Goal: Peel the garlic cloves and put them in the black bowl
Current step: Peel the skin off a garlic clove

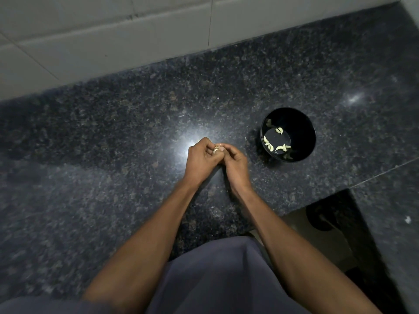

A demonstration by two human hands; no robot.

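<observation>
My left hand and my right hand meet over the dark granite counter, fingertips together. Between them they pinch a small pale garlic clove, mostly hidden by the fingers. To the right stands the black bowl, round and glossy, with several pale peeled cloves lying on its bottom. The bowl is about a hand's width from my right hand.
The speckled granite counter runs up to a white tiled wall at the back. A few tiny peel scraps lie near the bowl. At the lower right the counter edge drops to a darker gap.
</observation>
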